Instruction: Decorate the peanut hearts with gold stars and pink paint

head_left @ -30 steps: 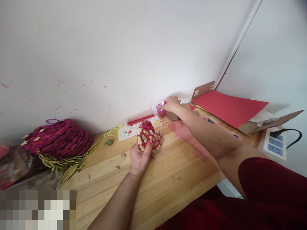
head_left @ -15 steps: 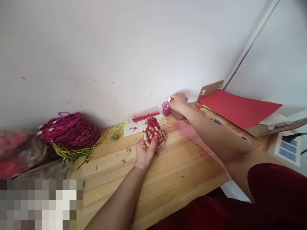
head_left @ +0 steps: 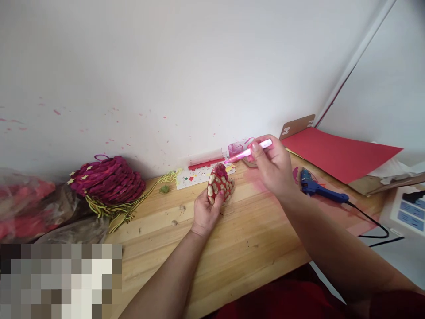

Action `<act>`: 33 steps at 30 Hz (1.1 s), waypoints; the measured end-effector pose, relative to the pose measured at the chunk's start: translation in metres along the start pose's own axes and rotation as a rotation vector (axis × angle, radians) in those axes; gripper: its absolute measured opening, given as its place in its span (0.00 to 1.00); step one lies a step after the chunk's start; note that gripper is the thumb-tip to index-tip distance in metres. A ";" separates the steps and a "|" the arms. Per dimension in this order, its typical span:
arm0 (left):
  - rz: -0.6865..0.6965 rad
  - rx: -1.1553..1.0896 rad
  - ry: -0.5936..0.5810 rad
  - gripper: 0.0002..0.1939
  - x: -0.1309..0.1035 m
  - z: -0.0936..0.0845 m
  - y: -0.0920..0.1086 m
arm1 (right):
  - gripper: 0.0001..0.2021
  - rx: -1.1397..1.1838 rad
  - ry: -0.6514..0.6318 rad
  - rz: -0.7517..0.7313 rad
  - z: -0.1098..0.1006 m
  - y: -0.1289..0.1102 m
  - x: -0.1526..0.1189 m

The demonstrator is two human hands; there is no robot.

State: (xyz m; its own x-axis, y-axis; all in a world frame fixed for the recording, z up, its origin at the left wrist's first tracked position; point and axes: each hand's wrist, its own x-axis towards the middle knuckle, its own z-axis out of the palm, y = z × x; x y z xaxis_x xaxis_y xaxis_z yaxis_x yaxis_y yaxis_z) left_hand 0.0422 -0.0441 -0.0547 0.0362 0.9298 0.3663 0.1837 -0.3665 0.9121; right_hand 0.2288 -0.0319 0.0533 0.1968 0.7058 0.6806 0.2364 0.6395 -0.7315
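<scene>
My left hand (head_left: pixel 206 212) is closed round a small red craft piece (head_left: pixel 219 188) studded with peanut shells, its top coloured magenta. Above and to the right of that piece, my right hand (head_left: pixel 271 167) grips a paintbrush (head_left: pixel 244 153) with a white handle. The brush's pink tip points left, just over the craft piece; whether they touch I cannot tell. Behind the brush, by the wall, stands a clear cup (head_left: pixel 235 148) with pink paint in it.
A magenta woven piece (head_left: pixel 113 181) with yellow-green yarn lies left, beside plastic bags (head_left: pixel 43 199). A white sheet (head_left: pixel 184 178) is against the wall. To the right are a blue glue gun (head_left: pixel 323 190) with its cord and red card (head_left: pixel 345 153).
My right hand has come back from the paint cup towards me, bringing the paintbrush over near the craft piece. The glue gun, formerly behind my arm, now shows. My left hand keeps its hold.
</scene>
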 end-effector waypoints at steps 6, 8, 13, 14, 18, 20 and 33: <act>0.045 0.105 -0.010 0.11 -0.003 -0.002 0.001 | 0.02 -0.269 -0.005 -0.350 0.009 -0.004 -0.031; 0.052 0.116 -0.015 0.10 -0.004 -0.003 0.001 | 0.01 -0.313 0.005 -0.413 0.009 -0.002 -0.032; 0.051 0.140 -0.013 0.11 -0.005 -0.003 0.001 | 0.02 -0.333 -0.033 -0.449 0.011 -0.003 -0.033; 0.050 0.141 -0.011 0.11 -0.005 -0.003 0.002 | 0.02 -0.336 -0.037 -0.453 0.012 -0.003 -0.033; 0.056 0.145 -0.013 0.11 -0.004 -0.003 0.002 | 0.03 -0.358 -0.063 -0.486 0.015 -0.001 -0.032; 0.056 0.146 -0.013 0.11 -0.004 -0.003 0.003 | 0.03 -0.374 -0.078 -0.502 0.015 0.000 -0.031; 0.033 0.092 -0.022 0.11 -0.005 -0.003 0.006 | 0.04 -0.399 -0.109 -0.504 0.013 0.002 -0.032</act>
State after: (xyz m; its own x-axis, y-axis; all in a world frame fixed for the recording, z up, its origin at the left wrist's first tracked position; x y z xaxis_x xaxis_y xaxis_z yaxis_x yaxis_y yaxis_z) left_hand 0.0404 -0.0511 -0.0503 0.0653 0.9182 0.3906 0.2710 -0.3931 0.8787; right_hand 0.2108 -0.0498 0.0298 -0.1229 0.3892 0.9129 0.6137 0.7527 -0.2383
